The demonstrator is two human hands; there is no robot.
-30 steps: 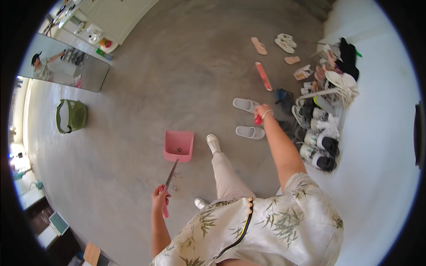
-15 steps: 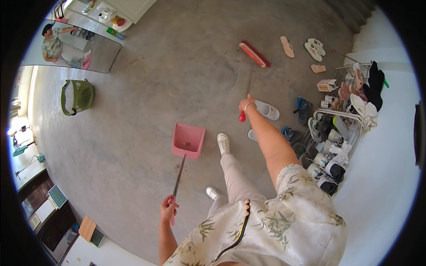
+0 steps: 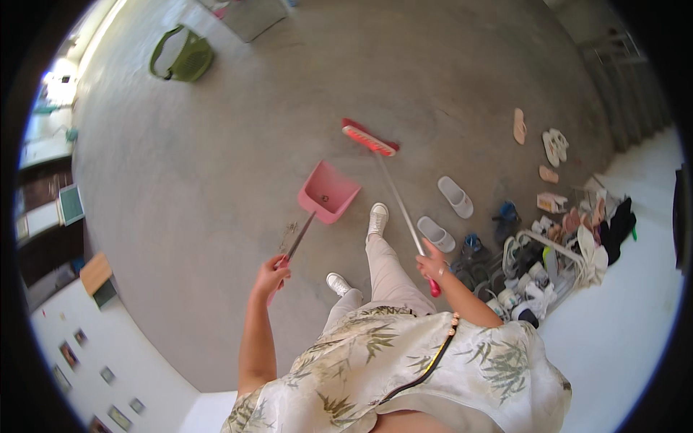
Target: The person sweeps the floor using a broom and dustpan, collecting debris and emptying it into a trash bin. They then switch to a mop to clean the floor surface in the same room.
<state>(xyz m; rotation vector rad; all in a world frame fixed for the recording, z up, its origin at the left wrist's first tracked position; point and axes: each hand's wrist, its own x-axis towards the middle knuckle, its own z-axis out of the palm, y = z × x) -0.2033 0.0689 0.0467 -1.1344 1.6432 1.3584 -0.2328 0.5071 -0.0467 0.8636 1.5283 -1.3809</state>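
My left hand [image 3: 273,274] is closed around the long handle of a pink dustpan [image 3: 338,211], which rests on the floor ahead of me with its mouth facing away. A small dark bit of debris [image 3: 325,198] lies inside it. My right hand [image 3: 433,263] grips a broom [image 3: 395,193] by its pale stick, just above the red handle end. The broom's red head with light bristles is beyond the dustpan, slightly to the right, apart from it. Thin scraps [image 3: 291,229] lie on the concrete left of the dustpan handle.
Grey slippers [image 3: 455,196] lie right of my feet, with sandals [image 3: 520,126] and white shoes [image 3: 555,147] farther off. A crowded shoe rack [image 3: 552,249] stands along the right wall. A green basket [image 3: 189,56] is at the far left, near a mirror-like panel [image 3: 256,16].
My right hand has drawn back toward my body, bringing the broom head left and closer to the dustpan. The dustpan sits slightly farther up and right in the picture. My view has turned.
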